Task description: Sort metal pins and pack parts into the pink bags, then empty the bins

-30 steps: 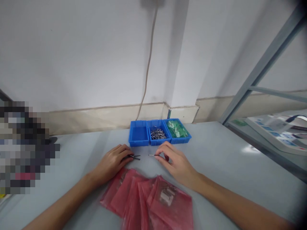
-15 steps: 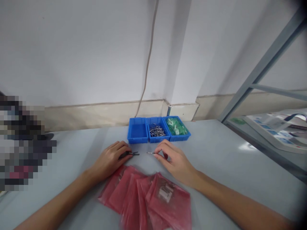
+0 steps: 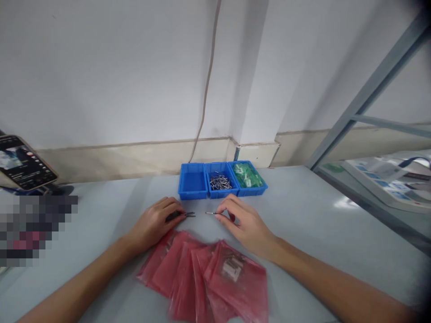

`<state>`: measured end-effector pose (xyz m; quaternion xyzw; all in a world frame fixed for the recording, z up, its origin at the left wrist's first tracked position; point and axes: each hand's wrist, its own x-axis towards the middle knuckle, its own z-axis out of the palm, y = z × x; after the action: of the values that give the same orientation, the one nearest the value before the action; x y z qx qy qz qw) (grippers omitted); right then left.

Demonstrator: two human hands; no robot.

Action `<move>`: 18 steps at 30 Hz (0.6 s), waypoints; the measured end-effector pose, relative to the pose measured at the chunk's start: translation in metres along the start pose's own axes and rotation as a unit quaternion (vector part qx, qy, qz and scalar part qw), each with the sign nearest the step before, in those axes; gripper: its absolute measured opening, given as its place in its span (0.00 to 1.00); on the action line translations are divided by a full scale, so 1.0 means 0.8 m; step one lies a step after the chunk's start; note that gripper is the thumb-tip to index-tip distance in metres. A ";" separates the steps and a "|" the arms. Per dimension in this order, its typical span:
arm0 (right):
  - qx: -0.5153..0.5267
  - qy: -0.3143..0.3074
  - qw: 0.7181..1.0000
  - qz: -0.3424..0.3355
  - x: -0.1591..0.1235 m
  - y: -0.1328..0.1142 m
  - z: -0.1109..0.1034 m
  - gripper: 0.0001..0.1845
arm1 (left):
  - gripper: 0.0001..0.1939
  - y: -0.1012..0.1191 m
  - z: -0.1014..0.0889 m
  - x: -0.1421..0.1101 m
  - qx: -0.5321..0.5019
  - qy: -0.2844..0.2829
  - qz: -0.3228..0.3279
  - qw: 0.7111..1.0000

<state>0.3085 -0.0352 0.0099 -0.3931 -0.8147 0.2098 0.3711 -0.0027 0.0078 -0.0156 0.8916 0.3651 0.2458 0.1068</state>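
Observation:
My left hand (image 3: pixel 157 224) rests on the table with its fingers closed on thin dark metal pieces (image 3: pixel 190 214), whose tips point right. Their other ends are hidden in the grip. Thumb and fingertips of my right hand (image 3: pixel 245 224) pinch a thin metal pin (image 3: pixel 210 213), held level with its tip to the left. A small gap separates the pin from the pieces. Similar-looking metal pins (image 3: pixel 220 181) fill part of the middle blue bin (image 3: pixel 222 194) just beyond. Below my hands lie several overlapping red plastic bags (image 3: pixel 249 287); metal parts show through some.
A left blue bin (image 3: pixel 192 195) and a right blue bin (image 3: pixel 255 192) with green bags (image 3: pixel 247 176) flank the middle one. A phone (image 3: pixel 25 161) stands at far left. A grey metal frame (image 3: pixel 367 94) rises at right, near a white board (image 3: pixel 387 184).
The view has shifted slightly, and things sit a little higher in it. The spread tips in my left hand have drawn closer together. My right hand keeps its pinch on the pin.

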 end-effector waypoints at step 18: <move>0.003 -0.008 1.000 0.009 0.000 -0.002 -0.001 0.04 | 0.13 -0.002 0.002 -0.001 -0.017 -0.008 0.015 1.000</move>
<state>0.3083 -0.0361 0.0120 -0.3976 -0.8135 0.2182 0.3641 -0.0032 0.0084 -0.0181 0.8971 0.3462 0.2464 0.1208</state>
